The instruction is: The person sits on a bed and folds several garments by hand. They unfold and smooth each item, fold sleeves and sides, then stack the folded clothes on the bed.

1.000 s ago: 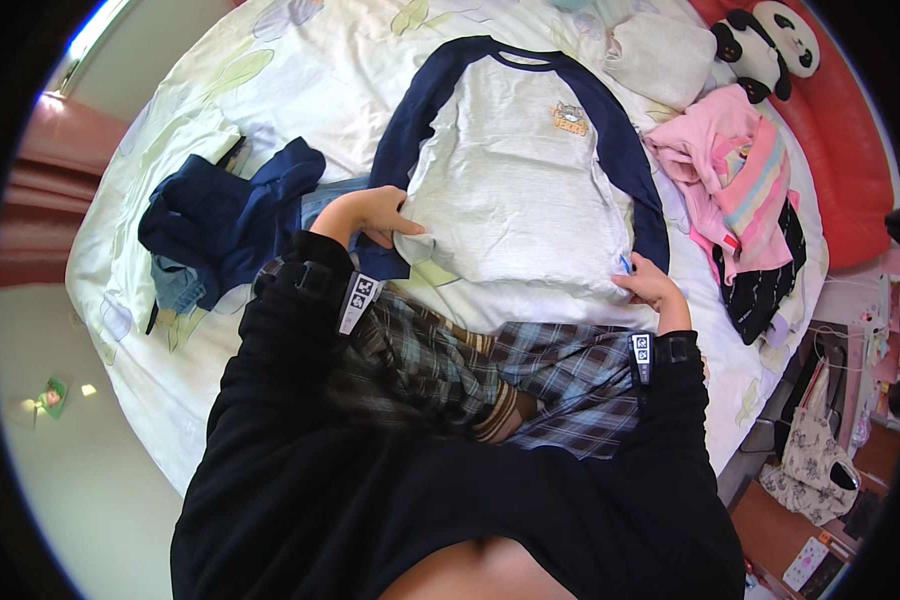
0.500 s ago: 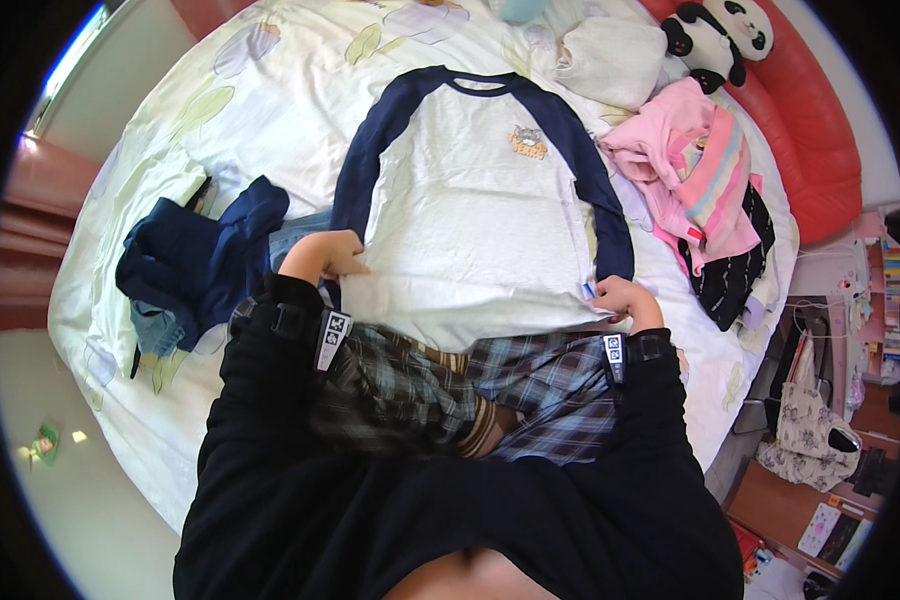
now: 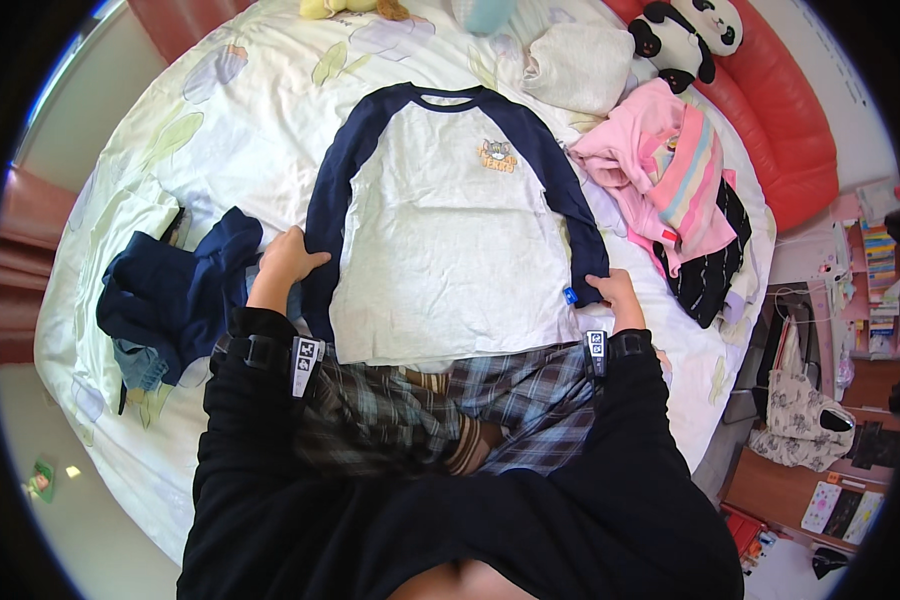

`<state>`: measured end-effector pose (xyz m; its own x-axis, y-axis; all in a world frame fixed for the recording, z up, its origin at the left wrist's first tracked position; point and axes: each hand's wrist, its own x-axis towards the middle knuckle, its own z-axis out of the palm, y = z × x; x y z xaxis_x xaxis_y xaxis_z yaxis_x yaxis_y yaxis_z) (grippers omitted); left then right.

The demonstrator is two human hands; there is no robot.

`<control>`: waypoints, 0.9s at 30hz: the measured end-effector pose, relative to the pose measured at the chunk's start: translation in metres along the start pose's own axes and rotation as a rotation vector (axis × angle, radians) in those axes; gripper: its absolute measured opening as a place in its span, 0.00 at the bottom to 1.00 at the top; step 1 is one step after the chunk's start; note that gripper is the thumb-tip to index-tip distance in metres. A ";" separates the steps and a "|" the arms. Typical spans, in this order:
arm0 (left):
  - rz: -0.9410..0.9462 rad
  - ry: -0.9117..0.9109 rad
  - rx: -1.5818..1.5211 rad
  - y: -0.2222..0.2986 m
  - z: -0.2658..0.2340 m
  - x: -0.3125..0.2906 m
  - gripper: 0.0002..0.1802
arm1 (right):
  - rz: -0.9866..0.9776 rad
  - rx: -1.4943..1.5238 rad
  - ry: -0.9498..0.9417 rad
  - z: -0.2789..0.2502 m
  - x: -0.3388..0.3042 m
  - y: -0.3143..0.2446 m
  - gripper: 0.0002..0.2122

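Observation:
A long-sleeved raglan shirt (image 3: 450,230) lies spread flat before me, its pale grey body joined to navy sleeves and collar. A small cartoon print is on its chest. Beside the left sleeve (image 3: 328,215) is my left hand (image 3: 288,260), thumb apart from the fingers and its tip at the sleeve's edge. My right hand (image 3: 615,290) has its fingers closed at the cuff of the right sleeve (image 3: 582,230). A small blue tag (image 3: 570,296) shows at the shirt's side seam there. The shirt's hem reaches over my plaid trousers (image 3: 510,400).
Navy clothing (image 3: 175,300) lies left on the bed (image 3: 240,150), over pale and denim garments. On the right are pink striped clothing (image 3: 670,170) and a black garment (image 3: 715,270). Farther back sit a folded whitish garment (image 3: 580,68), a panda toy (image 3: 685,40) and a red headrest (image 3: 790,130).
Both hands have let go of the raised hem, which now lies flat. My left hand has moved out to the left sleeve, my right to the right cuff. The view has shifted slightly.

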<state>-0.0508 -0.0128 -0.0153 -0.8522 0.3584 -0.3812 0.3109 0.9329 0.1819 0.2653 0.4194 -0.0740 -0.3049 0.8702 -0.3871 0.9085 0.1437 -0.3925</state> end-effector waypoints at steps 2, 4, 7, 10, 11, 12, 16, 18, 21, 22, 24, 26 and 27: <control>0.025 0.024 -0.043 -0.003 0.000 0.006 0.22 | -0.167 -0.122 0.374 -0.004 -0.005 -0.009 0.16; 0.037 0.126 -0.154 -0.003 0.001 0.009 0.20 | -0.342 0.186 0.651 -0.016 -0.008 -0.019 0.11; 0.013 0.482 -0.435 0.000 -0.003 0.011 0.15 | -0.431 0.574 0.978 -0.029 -0.015 -0.028 0.07; 0.028 0.976 -0.618 -0.008 -0.019 0.014 0.10 | -0.186 0.805 0.872 -0.033 -0.020 -0.030 0.12; 0.051 1.111 -0.569 -0.013 -0.026 0.016 0.10 | -0.084 0.984 0.732 -0.034 -0.020 -0.029 0.13; 0.019 1.235 -0.472 -0.016 -0.029 0.016 0.11 | -0.066 1.101 0.679 -0.033 -0.018 -0.029 0.16; -0.183 1.238 -0.431 -0.013 -0.025 0.016 0.17 | -0.212 1.395 0.562 -0.026 -0.004 -0.025 0.18; 0.042 1.197 -0.552 -0.007 -0.023 0.015 0.17 | -0.345 1.238 0.673 -0.023 0.001 -0.023 0.10; 0.232 0.983 -0.708 0.006 -0.021 0.011 0.16 | -0.307 1.302 0.708 -0.026 0.003 -0.022 0.09; 0.271 0.871 -0.736 0.011 -0.019 0.009 0.16 | -0.294 1.389 0.677 -0.029 0.002 -0.022 0.09; 0.325 0.624 -0.821 0.021 -0.016 0.005 0.15 | -0.140 1.095 0.661 -0.044 -0.002 -0.021 0.10; 0.447 0.435 -0.806 0.028 -0.012 0.000 0.14 | -0.049 0.956 0.541 -0.071 -0.003 -0.019 0.10; 0.500 0.307 -0.785 0.030 -0.010 -0.001 0.13 | -0.109 0.916 0.491 -0.087 -0.002 -0.016 0.10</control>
<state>-0.0449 0.0144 -0.0002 -0.8051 0.5773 0.1362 0.3927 0.3466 0.8518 0.2763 0.4563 0.0063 -0.0364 0.9993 -0.0108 0.2561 -0.0011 -0.9666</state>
